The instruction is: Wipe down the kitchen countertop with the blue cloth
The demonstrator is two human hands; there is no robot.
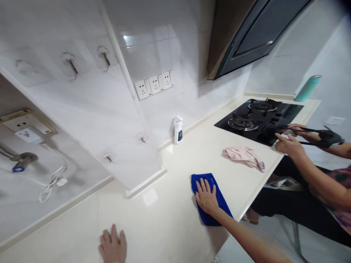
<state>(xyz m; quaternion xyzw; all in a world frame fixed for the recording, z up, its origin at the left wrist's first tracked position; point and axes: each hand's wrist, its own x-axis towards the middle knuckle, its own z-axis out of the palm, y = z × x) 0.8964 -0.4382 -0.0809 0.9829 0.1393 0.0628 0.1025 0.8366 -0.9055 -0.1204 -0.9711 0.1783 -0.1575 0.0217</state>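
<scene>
My right hand point(206, 197) lies flat, fingers spread, on a folded blue cloth point(219, 204) near the front edge of the cream countertop point(170, 219). It presses on the cloth and does not grip it. At the bottom of the view, my left hand point(112, 246) rests flat and open on the bare counter, holding nothing. A crumpled pink cloth point(243, 156) lies further along the counter, apart from both hands.
A white spray bottle point(178, 130) stands against the tiled wall. A black gas hob point(257, 118) is set in the counter beyond, with a teal bottle point(307, 88) behind it. Another person's hands point(289, 144) hold a black tool at the hob's edge. Wall sockets point(153, 84) are above.
</scene>
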